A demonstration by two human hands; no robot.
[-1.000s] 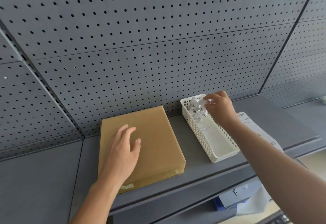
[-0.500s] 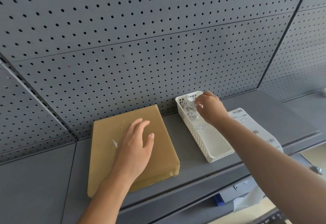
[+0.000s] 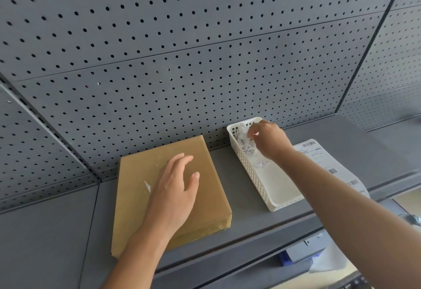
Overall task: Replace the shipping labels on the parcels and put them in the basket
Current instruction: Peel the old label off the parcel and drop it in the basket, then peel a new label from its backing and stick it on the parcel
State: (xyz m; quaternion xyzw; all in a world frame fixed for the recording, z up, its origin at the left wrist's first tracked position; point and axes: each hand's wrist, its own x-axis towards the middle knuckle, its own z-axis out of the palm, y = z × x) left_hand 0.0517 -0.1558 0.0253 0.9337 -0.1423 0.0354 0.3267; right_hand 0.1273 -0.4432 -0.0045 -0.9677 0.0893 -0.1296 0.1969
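Left hand (image 3: pixel 173 194) lies flat, fingers loose, on the parcel (image 3: pixel 134 209); right hand (image 3: pixel 271 140) pinches a paper scrap (image 3: pixel 251 133) inside the basket (image 3: pixel 251 176) at its far edge.

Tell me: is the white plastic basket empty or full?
Neither: partly filled. The white slotted plastic basket holds crumpled white paper scraps at its far end; its near half is bare.

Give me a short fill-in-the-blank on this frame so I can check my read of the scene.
1. The left hand rests on the cardboard parcel, which lies to the ____ of the white basket.
2. The right hand pinches a paper scrap over the basket's ____ end.
3. The label sheet lies on the shelf to the basket's ____.
Missing words: left; far; right.
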